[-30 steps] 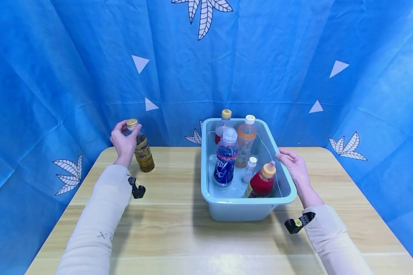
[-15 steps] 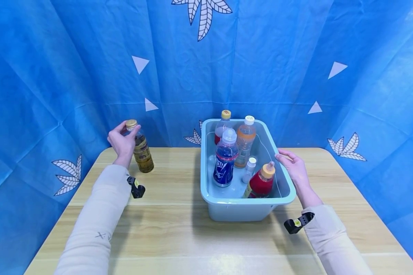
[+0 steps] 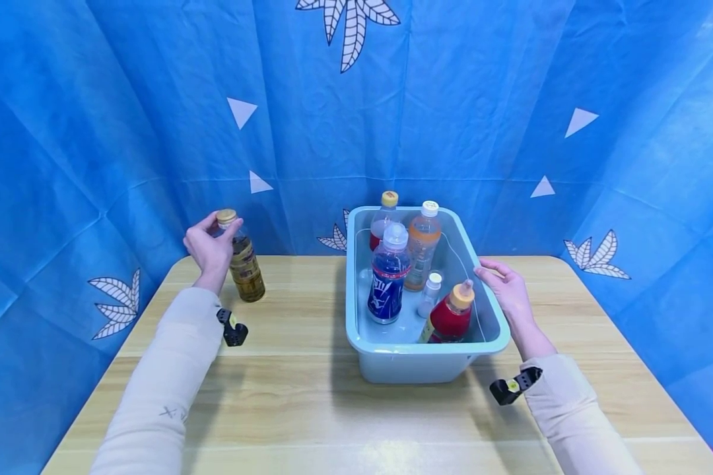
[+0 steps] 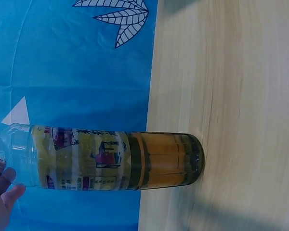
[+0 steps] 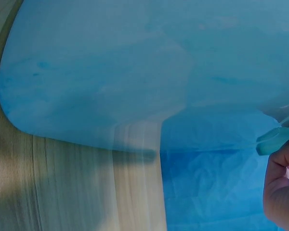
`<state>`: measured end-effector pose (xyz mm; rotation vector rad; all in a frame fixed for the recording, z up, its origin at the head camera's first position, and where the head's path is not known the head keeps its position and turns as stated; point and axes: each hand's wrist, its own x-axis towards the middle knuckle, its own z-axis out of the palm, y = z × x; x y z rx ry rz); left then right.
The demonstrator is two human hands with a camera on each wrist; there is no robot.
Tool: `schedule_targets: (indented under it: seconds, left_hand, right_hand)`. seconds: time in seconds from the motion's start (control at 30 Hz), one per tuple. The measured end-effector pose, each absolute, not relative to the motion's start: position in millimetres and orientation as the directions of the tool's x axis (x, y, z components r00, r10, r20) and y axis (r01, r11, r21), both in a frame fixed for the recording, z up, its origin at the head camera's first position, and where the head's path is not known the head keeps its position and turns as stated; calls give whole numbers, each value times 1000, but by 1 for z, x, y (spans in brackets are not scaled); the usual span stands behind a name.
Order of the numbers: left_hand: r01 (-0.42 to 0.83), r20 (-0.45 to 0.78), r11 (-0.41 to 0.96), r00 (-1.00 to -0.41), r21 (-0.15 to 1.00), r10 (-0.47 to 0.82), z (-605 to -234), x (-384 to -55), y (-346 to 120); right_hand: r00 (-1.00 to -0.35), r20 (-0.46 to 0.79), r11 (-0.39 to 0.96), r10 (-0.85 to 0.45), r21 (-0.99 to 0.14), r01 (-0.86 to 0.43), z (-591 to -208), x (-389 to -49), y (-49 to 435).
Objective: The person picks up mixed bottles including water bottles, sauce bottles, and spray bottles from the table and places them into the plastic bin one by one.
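At the table's left side my left hand (image 3: 210,252) holds a bottle of amber liquid (image 3: 246,270) by its neck, just below the gold cap. In the left wrist view this bottle (image 4: 86,159) has a yellow and purple label, and its base is at the wooden surface; whether it bears on it I cannot tell. My right hand (image 3: 511,293) pinches the right rim of a light blue plastic tub (image 3: 428,347). Much of that hand (image 5: 282,187) is out of the right wrist view, where the tub's outer wall (image 5: 111,72) fills the upper part.
Inside the tub stand several bottles: a dark blue one (image 3: 386,290), an orange-banded one (image 3: 423,247), a yellow-capped one (image 3: 383,221), a small white-capped one (image 3: 430,297) and a leaning red one (image 3: 449,320). A blue curtain (image 3: 481,99) hangs behind the wooden table (image 3: 285,409).
My left hand and the amber bottle have shifted very slightly left and down in the head view. The right hand keeps its grip on the tub, which stays in place.
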<state>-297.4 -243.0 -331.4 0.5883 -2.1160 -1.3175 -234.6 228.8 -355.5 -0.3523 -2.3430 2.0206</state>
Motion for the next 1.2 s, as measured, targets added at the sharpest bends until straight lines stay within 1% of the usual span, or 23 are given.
schedule_targets:
  seconds: [0.23, 0.47, 0.63, 0.77, 0.97, 1.07, 1.1, 1.2]
  left_hand:
    - [-63, 253, 442, -745, 895, -617, -329, -293, -243]
    - [-52, 268, 457, -748, 888, -607, -321, -287, -241]
    - [-7, 319, 491, -752, 871, -577, -313, -283, -236]
    - [28, 352, 512, -759, 859, -548, -306, -276, -229]
    - [37, 336, 503, -785, 864, -520, -294, -265, -219]
    - [61, 336, 481, -791, 875, -511, -298, -268, -220]
    - [114, 355, 447, -788, 887, -502, -308, -278, -227]
    - [149, 375, 438, -787, 886, -490, -316, -286, -232]
  right_hand:
    - [-977, -109, 119, 182, -984, 132, -355, -233, 228]
    - [-975, -126, 118, 183, -982, 148, -355, -233, 229]
    - [-973, -136, 118, 184, -980, 159, -355, -234, 229]
    - [-975, -132, 92, 181, -984, 150, -355, -234, 230]
    - [-976, -135, 93, 173, -984, 153, -355, -234, 230]
    - [-975, -138, 110, 173, -981, 158, -355, -234, 230]
    - [-975, -138, 111, 174, -981, 159, -355, -234, 230]
    - [-975, -137, 115, 177, -981, 159, -355, -235, 230]
